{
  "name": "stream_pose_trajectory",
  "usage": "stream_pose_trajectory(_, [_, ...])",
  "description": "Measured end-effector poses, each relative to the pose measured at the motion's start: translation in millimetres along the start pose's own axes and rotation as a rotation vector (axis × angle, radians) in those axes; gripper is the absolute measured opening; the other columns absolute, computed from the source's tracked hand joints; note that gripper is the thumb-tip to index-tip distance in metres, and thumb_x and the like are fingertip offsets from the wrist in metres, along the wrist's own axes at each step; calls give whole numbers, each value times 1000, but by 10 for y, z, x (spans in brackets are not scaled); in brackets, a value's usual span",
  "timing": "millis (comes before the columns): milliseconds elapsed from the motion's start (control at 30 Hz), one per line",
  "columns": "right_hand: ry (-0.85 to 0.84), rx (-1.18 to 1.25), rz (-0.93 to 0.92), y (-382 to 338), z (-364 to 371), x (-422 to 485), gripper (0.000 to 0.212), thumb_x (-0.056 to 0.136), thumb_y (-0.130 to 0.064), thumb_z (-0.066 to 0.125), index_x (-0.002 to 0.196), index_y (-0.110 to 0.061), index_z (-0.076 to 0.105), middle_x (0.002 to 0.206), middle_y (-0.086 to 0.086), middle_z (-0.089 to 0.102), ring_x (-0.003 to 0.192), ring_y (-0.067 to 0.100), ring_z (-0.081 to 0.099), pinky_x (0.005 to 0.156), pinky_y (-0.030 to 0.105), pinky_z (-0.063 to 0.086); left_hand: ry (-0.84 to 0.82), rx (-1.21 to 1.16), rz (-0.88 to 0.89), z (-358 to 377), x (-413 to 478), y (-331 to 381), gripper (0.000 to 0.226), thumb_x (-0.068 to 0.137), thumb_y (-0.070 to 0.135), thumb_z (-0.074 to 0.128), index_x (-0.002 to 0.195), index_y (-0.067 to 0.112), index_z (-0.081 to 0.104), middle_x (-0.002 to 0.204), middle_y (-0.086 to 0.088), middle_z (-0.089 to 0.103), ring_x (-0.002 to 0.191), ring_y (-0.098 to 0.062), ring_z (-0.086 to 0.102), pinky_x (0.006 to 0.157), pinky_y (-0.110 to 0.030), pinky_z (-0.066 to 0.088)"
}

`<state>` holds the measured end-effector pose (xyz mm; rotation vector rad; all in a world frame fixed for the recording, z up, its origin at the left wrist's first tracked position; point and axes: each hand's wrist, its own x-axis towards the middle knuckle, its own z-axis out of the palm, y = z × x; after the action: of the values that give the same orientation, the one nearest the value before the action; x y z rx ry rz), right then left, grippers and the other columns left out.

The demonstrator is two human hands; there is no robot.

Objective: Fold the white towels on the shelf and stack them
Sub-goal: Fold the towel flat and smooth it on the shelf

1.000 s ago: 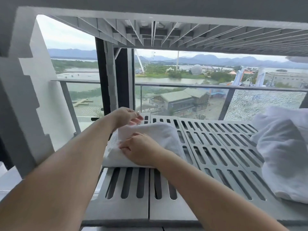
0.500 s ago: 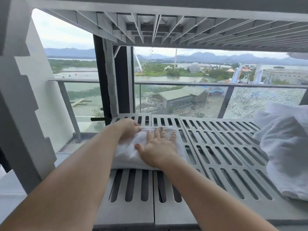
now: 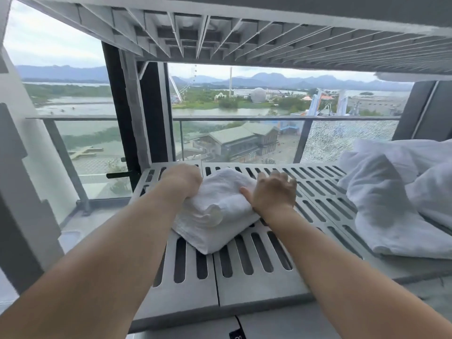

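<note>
Writing: black tag (image 3: 236,335) under the shelf front, mark unreadable | Count: one folded white towel (image 3: 220,211) mid slotted shelf (image 3: 256,285); unfolded towel heap (image 3: 396,199) at right, number unclear | Your left hand (image 3: 182,178) grips the towel's far-left edge; your right hand (image 3: 274,192) has its thumb on the towel's right end, fingers bent; whether it grips, cannot tell

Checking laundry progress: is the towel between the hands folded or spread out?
Folded. The towel is a compact bundle on the shelf, layered edges showing, left hand and right hand at its ends.
</note>
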<state>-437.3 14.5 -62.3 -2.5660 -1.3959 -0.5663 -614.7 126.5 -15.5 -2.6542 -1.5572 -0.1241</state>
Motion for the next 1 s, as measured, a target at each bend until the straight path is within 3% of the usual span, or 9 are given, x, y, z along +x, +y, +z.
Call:
stream_pose_trajectory(67, [-21, 55, 110, 183, -97, 28, 79, 82, -80, 46, 118, -11, 58, 111, 13, 66, 101, 31, 62, 68, 35, 44, -93, -79, -10, 0, 15, 164, 55, 107, 47, 27, 122, 6, 60, 126, -17, 62, 110, -31, 60, 90, -40, 49])
stream_pose_trajectory(133, [-175, 41, 205, 306, -154, 31, 85, 83, -83, 39, 121, -10, 59, 111, 11, 67, 99, 30, 65, 60, 31, 41, -194, -95, -30, 3, -5, 324, 76, 103, 63, 22, 140, 4, 51, 143, -18, 53, 126, -34, 53, 104, -43, 42])
stream_pose_trajectory(200, [-404, 118, 265, 338, -169, 0, 88, 85, -83, 31, 124, -9, 58, 112, 13, 68, 97, 31, 68, 74, 36, 53, -243, -69, -23, 8, -22, 452, 76, 101, 64, 31, 141, 4, 51, 146, -16, 51, 131, -34, 50, 108, -43, 38])
stream_pose_trajectory(333, [-600, 616, 368, 233, -190, -114, 78, 85, -74, 51, 122, -6, 51, 90, 14, 63, 66, 27, 64, 43, 25, 48, -261, -163, 3, -42, -41, 616, 55, 103, 46, 44, 142, 7, 52, 148, -12, 51, 134, -30, 48, 107, -39, 35])
stream_pose_trajectory(433, [-475, 844, 249, 263, -116, -118, 63, 86, -45, 68, 130, -4, 51, 117, 14, 59, 100, 27, 64, 77, 38, 58, -243, -328, 18, -42, -107, 616, 51, 100, 41, 53, 139, 8, 53, 142, -13, 55, 124, -29, 52, 96, -35, 35])
stream_pose_trajectory(567, [-322, 1237, 285, 429, -51, -228, 101, 72, -14, 79, 155, -16, 21, 140, 11, 49, 124, 24, 52, 103, 38, 48, -182, -663, -21, 41, -264, 646, 73, 93, 40, 65, 153, 16, 32, 148, -11, 47, 123, -28, 49, 97, -35, 38])
stream_pose_trajectory(667, [-299, 1312, 170, 619, -93, -281, 111, 71, -9, 76, 158, -29, 10, 134, 2, 51, 111, 17, 58, 90, 33, 54, -172, -749, -41, -8, -365, 795, 86, 93, 38, 67, 160, 26, 14, 156, -10, 38, 133, -31, 46, 110, -40, 38])
stream_pose_trajectory(800, [-211, 1212, 102, 1068, -226, -332, 95, 73, -18, 79, 151, -27, 25, 109, -5, 54, 85, 0, 53, 68, 13, 41, -162, -838, -21, -211, -487, 1207, 70, 94, 32, 67, 154, 32, 31, 143, -9, 50, 111, -27, 57, 105, -44, 47])
stream_pose_trajectory(1000, [38, 1103, 103, 2136, -564, -341, 96, 79, -25, 79, 157, -21, 23, 145, 6, 51, 128, 24, 51, 105, 28, 38, 188, -892, 53, -471, -626, 2309, 74, 86, 28, 75, 152, 25, 42, 137, -9, 59, 108, -25, 60, 96, -29, 47])
